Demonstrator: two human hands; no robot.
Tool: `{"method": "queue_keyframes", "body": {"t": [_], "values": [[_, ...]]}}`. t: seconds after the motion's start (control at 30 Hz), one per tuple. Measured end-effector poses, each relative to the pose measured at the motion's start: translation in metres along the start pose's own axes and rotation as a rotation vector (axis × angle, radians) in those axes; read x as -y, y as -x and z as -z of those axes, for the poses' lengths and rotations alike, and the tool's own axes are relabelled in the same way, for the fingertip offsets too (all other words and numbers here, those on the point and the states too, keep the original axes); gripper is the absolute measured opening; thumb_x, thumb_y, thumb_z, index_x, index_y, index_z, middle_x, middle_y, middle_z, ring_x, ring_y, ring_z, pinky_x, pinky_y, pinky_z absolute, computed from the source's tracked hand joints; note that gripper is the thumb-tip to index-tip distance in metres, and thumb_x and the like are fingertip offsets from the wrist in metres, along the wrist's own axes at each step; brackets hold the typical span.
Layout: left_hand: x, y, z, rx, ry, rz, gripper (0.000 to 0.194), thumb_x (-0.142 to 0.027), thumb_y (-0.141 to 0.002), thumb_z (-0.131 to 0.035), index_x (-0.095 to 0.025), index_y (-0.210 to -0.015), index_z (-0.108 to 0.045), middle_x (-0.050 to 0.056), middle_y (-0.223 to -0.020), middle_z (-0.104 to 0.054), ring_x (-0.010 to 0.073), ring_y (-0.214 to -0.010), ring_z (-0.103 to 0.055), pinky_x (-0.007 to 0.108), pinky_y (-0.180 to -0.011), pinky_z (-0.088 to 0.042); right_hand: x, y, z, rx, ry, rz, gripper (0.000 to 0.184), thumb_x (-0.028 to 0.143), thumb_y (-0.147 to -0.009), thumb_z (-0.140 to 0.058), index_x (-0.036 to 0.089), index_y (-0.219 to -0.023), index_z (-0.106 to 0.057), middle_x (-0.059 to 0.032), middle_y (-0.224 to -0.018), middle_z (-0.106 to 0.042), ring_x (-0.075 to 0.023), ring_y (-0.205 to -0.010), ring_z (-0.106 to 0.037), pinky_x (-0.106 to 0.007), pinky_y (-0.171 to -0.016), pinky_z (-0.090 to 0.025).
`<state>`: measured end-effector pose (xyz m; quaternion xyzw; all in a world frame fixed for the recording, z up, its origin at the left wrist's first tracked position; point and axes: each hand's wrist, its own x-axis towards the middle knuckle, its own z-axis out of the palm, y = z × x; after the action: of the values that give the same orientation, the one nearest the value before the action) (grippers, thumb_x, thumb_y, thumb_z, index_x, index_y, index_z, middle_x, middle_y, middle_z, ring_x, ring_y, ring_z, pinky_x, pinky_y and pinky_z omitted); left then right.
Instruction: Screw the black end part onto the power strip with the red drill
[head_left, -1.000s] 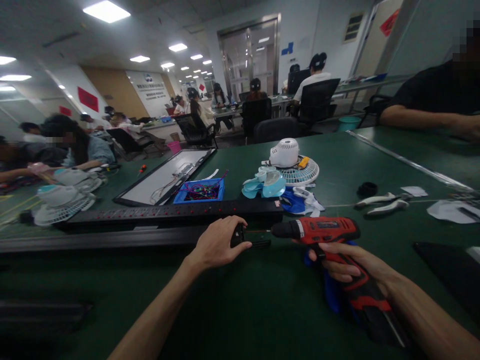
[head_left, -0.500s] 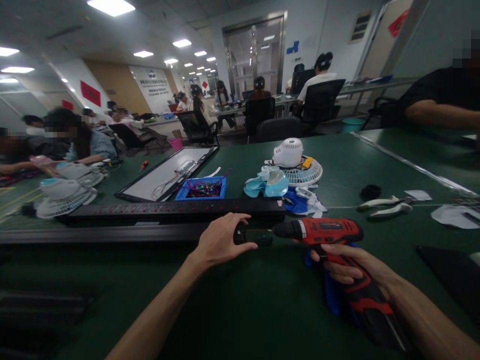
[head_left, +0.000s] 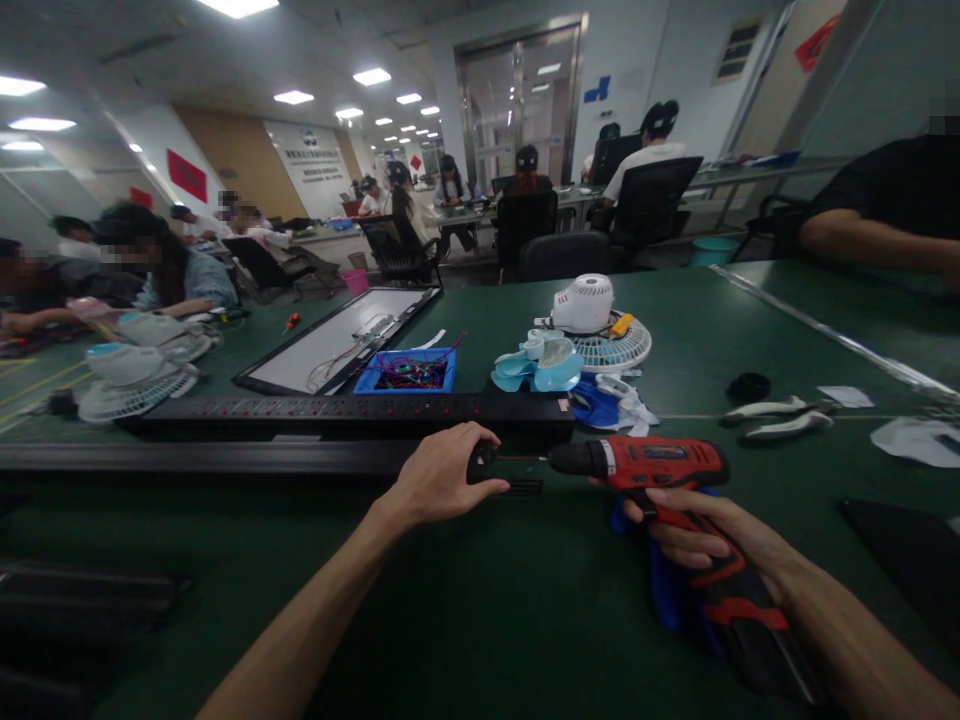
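- Slight leftward turn of the view; both hands keep their pose.
- Black bar lies along the green table.
- Left hand clasps its right end.
- Red drill points there, right hand wrapped round its grip.

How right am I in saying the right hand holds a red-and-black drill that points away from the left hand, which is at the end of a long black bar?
Not quite: in the head view, the drill points toward the left hand, not away from it. The right hand does hold it, and the left hand is at the end of the long black bar.
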<state>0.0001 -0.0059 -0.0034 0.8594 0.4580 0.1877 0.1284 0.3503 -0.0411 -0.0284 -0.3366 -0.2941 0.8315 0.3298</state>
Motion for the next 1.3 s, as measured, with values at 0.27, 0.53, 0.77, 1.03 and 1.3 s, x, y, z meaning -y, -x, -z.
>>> {"method": "queue_keyframes", "body": {"t": [0.27, 0.53, 0.77, 1.03, 1.3], "values": [[-0.004, 0.0, 0.001, 0.013, -0.016, 0.016, 0.044, -0.044, -0.088, -0.079, -0.023, -0.121, -0.06, 0.006, -0.118, -0.069, 0.0271, -0.104, -0.068, 0.044, -0.092, -0.054, -0.002, 0.0, 0.007, -0.027, -0.073, -0.082, 0.024, 0.029, -0.087, -0.083, 0.009, -0.098, -0.079, 0.0083, -0.046, -0.042, -0.0027, -0.037, -0.028, -0.011, -0.04, -0.044], [-0.004, 0.0, 0.001, 0.013, -0.014, 0.007, 0.044, -0.044, -0.088, -0.079, -0.022, -0.121, -0.06, 0.007, -0.118, -0.069, 0.0272, -0.106, -0.067, 0.043, -0.093, -0.054, -0.006, -0.005, 0.008, 0.048, -0.103, -0.067, 0.027, 0.031, -0.089, -0.082, 0.01, -0.076, -0.07, 0.0132, -0.047, -0.031, -0.001, -0.041, -0.005, -0.01, -0.038, -0.042], [-0.004, 0.0, 0.001, 0.016, -0.01, 0.023, 0.044, -0.044, -0.088, -0.079, -0.023, -0.122, -0.06, 0.006, -0.118, -0.069, 0.0272, -0.105, -0.068, 0.042, -0.092, -0.053, -0.01, -0.007, 0.014, 0.038, -0.106, -0.053, 0.032, 0.031, -0.085, -0.086, 0.011, -0.071, -0.066, 0.0142, -0.046, -0.033, 0.0002, -0.04, -0.004, -0.011, -0.037, -0.042], [-0.003, 0.001, -0.001, 0.006, -0.009, 0.009, 0.045, -0.045, -0.088, -0.079, -0.022, -0.122, -0.06, 0.006, -0.118, -0.069, 0.0269, -0.105, -0.068, 0.042, -0.092, -0.053, -0.009, -0.006, 0.011, 0.043, -0.113, -0.06, 0.032, 0.03, -0.085, -0.085, 0.011, -0.069, -0.065, 0.014, -0.046, -0.033, 0.0004, -0.04, -0.004, -0.01, -0.037, -0.039], [0.0, 0.001, -0.001, 0.002, -0.009, 0.006, 0.046, -0.047, -0.088, -0.078, -0.023, -0.122, -0.061, 0.006, -0.117, -0.069, 0.0268, -0.104, -0.068, 0.043, -0.093, -0.053, -0.008, -0.006, 0.008, 0.039, -0.102, -0.037, 0.03, 0.029, -0.087, -0.084, 0.012, -0.07, -0.066, 0.0135, -0.047, -0.033, -0.0003, -0.041, -0.003, -0.01, -0.038, -0.038]]}}
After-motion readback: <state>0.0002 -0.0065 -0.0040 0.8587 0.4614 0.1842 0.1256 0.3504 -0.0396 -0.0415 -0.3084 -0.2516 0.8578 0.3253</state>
